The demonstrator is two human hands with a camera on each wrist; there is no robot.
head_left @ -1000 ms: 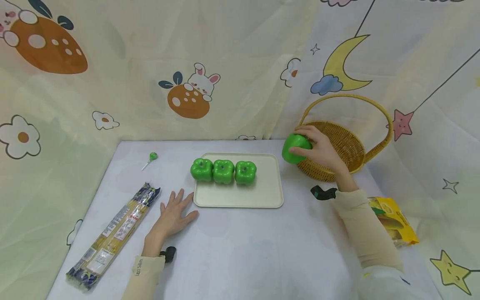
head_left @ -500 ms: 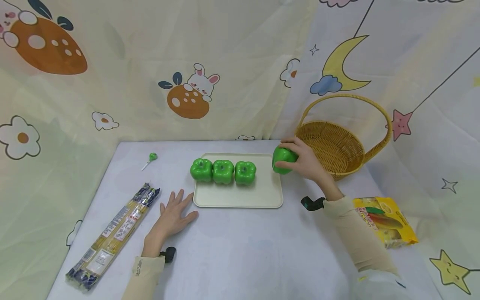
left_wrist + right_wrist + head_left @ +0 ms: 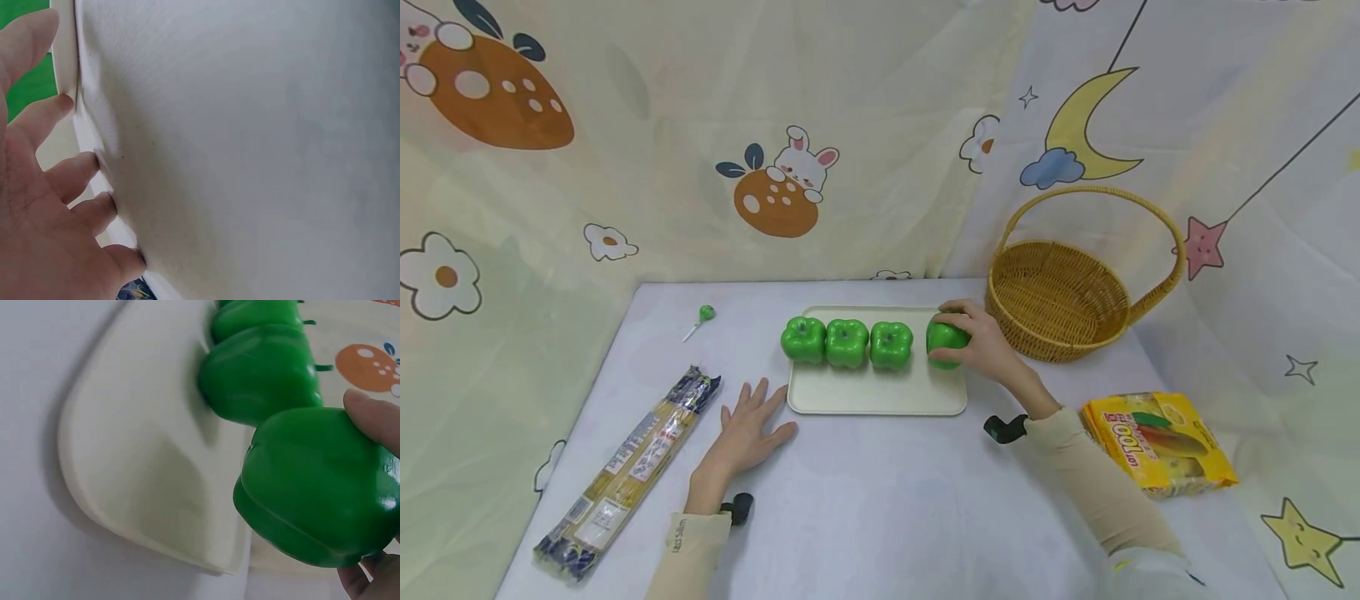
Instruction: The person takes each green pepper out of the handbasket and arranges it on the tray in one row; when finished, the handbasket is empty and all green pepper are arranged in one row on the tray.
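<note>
Three green bell peppers [image 3: 847, 343] stand side by side on the left half of a cream tray [image 3: 880, 400]. My right hand [image 3: 981, 340] grips a fourth green bell pepper [image 3: 319, 487] between thumb and fingers, over the tray's right end. In the right wrist view this pepper is tilted and hangs above the tray surface, close to the row. My left hand [image 3: 747, 437] rests on the white tabletop with fingers spread, its fingertips right at the tray's left edge. The left wrist view shows those fingers [image 3: 81, 175] straight or slightly bent, with nothing in them.
A wicker basket [image 3: 1060, 300] with a tall handle stands at the back right. A yellow snack bag [image 3: 1161, 442] lies near the right forearm. On the left are a long pack of noodles [image 3: 628, 475] and a green lollipop [image 3: 706, 313]. Printed cloth hangs behind the table.
My right hand has carried the pepper left and down, from in front of the basket to over the tray's right end. The left hand stays still.
</note>
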